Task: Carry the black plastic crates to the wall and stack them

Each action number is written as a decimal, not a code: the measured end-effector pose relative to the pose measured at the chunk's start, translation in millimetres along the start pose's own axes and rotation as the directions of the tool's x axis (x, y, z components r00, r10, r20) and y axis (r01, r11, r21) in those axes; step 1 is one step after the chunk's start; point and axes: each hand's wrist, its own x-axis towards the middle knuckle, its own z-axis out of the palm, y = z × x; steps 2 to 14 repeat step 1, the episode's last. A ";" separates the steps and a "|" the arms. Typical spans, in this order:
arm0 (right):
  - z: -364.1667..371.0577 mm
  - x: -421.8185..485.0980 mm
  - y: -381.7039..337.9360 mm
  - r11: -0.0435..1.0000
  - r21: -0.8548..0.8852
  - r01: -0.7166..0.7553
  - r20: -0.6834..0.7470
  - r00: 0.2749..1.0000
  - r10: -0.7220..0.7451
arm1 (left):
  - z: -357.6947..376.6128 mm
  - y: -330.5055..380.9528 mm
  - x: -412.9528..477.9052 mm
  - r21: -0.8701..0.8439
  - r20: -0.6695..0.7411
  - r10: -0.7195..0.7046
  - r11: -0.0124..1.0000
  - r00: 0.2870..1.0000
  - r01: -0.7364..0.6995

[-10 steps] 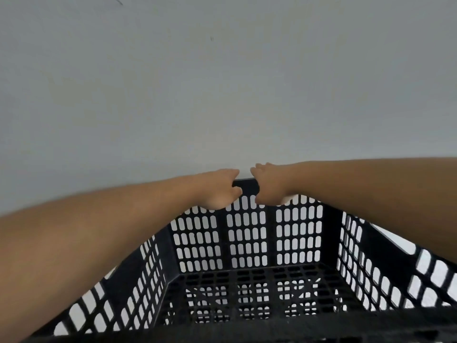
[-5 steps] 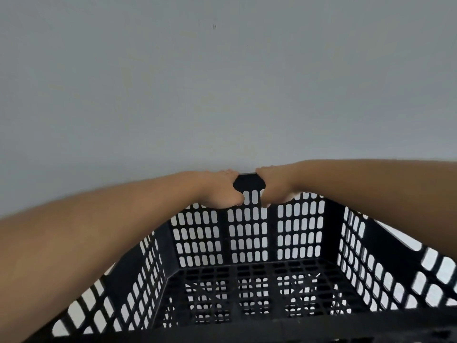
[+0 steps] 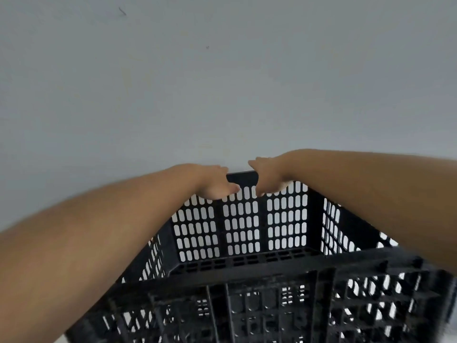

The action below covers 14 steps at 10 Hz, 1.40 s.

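We've got both hands, left (image 3: 214, 184) and right (image 3: 268, 178), clamped on the black crate's (image 3: 241, 226) far rim, close against the wall (image 3: 222, 82).

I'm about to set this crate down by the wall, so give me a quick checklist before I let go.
1. Left hand grips the crate at its far rim: ok.
2. Right hand grips the same rim: ok.
3. Far side of crate close to the wall: ok; whether it touches, cannot tell.
4. Crate level: cannot tell; its near side is blurred.
5. Seated on another crate below: cannot tell; nothing beneath shows clearly.
6. Fingers clear of the wall gap: cannot tell; they curl over the rim out of view.
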 end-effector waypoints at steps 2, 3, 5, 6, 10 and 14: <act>5.4 -20.9 4.0 1.000 0.013 0.024 -0.005 1.000 -0.024 | -2.5 8.1 -13.4 -0.020 -0.013 0.002 1.000 1.000 -0.002; 5.4 -20.9 4.0 1.000 0.013 0.024 -0.005 1.000 -0.024 | -2.5 8.1 -13.4 -0.020 -0.013 0.002 1.000 1.000 -0.002; 5.4 -20.9 4.0 1.000 0.013 0.024 -0.005 1.000 -0.024 | -2.5 8.1 -13.4 -0.020 -0.013 0.002 1.000 1.000 -0.002; 5.4 -20.9 4.0 1.000 0.013 0.024 -0.005 1.000 -0.024 | -2.5 8.1 -13.4 -0.020 -0.013 0.002 1.000 1.000 -0.002; 5.4 -20.9 4.0 1.000 0.013 0.024 -0.005 1.000 -0.024 | -2.5 8.1 -13.4 -0.020 -0.013 0.002 1.000 1.000 -0.002; 5.4 -20.9 4.0 1.000 0.013 0.024 -0.005 1.000 -0.024 | -2.5 8.1 -13.4 -0.020 -0.013 0.002 1.000 1.000 -0.002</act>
